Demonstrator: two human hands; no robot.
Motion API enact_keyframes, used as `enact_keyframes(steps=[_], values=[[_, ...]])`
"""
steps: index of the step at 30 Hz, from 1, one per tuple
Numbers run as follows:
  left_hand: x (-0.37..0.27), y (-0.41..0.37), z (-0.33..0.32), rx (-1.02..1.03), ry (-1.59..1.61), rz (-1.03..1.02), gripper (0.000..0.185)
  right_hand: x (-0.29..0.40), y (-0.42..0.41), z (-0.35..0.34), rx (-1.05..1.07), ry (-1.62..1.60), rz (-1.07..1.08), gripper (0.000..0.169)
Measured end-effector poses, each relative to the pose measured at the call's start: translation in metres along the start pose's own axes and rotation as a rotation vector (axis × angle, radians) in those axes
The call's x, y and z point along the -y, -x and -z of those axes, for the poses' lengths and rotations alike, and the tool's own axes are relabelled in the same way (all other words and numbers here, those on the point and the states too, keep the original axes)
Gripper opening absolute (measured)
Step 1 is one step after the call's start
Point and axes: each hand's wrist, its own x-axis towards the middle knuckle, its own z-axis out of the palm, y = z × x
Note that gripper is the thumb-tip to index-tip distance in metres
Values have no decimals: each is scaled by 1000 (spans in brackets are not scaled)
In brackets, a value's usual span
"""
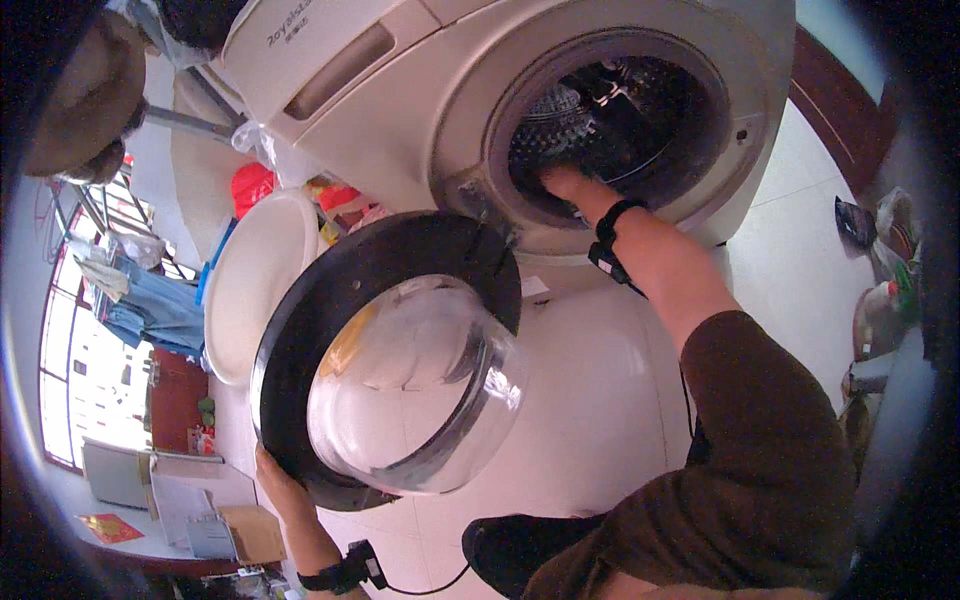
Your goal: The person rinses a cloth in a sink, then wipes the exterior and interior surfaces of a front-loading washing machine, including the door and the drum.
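A front-loading washing machine (405,142) stands before me, its round door (292,352) swung wide to the left. The door has a black ring and a bulging clear glass bowl (420,382). My left hand (280,484) grips the door's outer rim at its lower left, the fingers partly hidden behind it. Through the round opening reaches my right hand (571,186), at the lower left of the rubber door gasket (501,135). Its fingers are lost in shadow, so what they touch is unclear. Behind it, the perforated metal drum (551,109) shows.
A white plastic tub (259,292) stands behind the door, near a red plastic bag (252,189). Clothes (154,300) hang by the bright window at the left. A cardboard box (251,532) sits lower left. Bags (896,225) lie along the right side of the tiled floor (592,390).
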Motion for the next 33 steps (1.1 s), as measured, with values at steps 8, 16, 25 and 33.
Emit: enact_keyframes(steps=[8,16,25,33], values=[[8,-6,0,-84,122,99,57,76,0,63,-26,-967,-421,36],[2,-12,-4,12,78,32,57,92,-45,75,-202,-1625,-324,27],[5,-10,2,64,211,88,60,19,42,83,129,77,37,31],[1,6,0,31,80,19,57,53,69,87,-109,66,103,30]])
